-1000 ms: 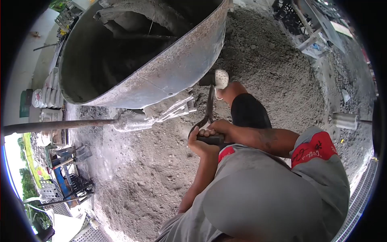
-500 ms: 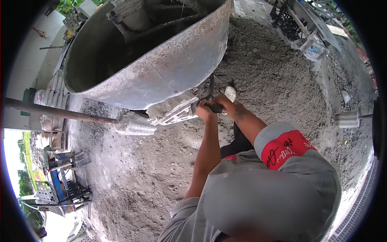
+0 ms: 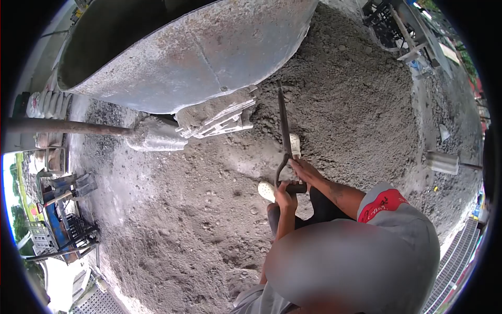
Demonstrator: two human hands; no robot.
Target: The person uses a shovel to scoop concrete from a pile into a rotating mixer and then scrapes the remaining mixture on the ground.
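Note:
My left hand [image 3: 285, 195] is closed around the grip of a shovel [image 3: 284, 118] with a D-shaped handle. My right hand [image 3: 304, 171] meets the same handle at its upper right side, fingers curled against it. From there the dark shaft runs away from me toward the grey sandy heap [image 3: 355, 89], where the blade is not clearly visible. Beyond the hands stands a large metal mixing tub [image 3: 225, 57], its wall scuffed and coated with dried mix. A cement-crusted slatted crate or pallet piece [image 3: 225, 123] lies under its near edge, left of the shaft.
A second shovel [image 3: 159, 136] lies at left, blade by the tub. Another shovel blade [image 3: 442, 162] rests at right. Pale shoes [image 3: 266, 191] stand near the handle. Stacked bags [image 3: 49, 106] and a blue-framed stand [image 3: 65, 230] are at left.
My hands and the shovel handle have come back toward my body, away from the tub, showing much more of the shaft. The view has shifted, and the tub sits higher and nearer.

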